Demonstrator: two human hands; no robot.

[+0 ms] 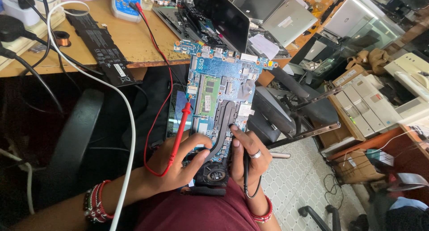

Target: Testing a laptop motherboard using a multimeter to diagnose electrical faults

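Observation:
A blue laptop motherboard (222,83) with a green memory stick, a black heat pipe and a fan stands tilted over my lap, its top end resting against the desk edge. My left hand (175,163) grips the board's lower left corner and holds a red multimeter probe (180,132), whose tip sits near the board's left edge. My right hand (248,156), with a ring on one finger, holds the black probe with its cable hanging down; the thumb presses on the heat pipe end.
The wooden desk (129,39) carries a flat black laptop battery (100,45), a blue multimeter (126,3), chargers with cables and an open dismantled laptop (214,16). A white cable (127,123) crosses my left arm. Black chairs, printers (371,101) and cardboard boxes stand around.

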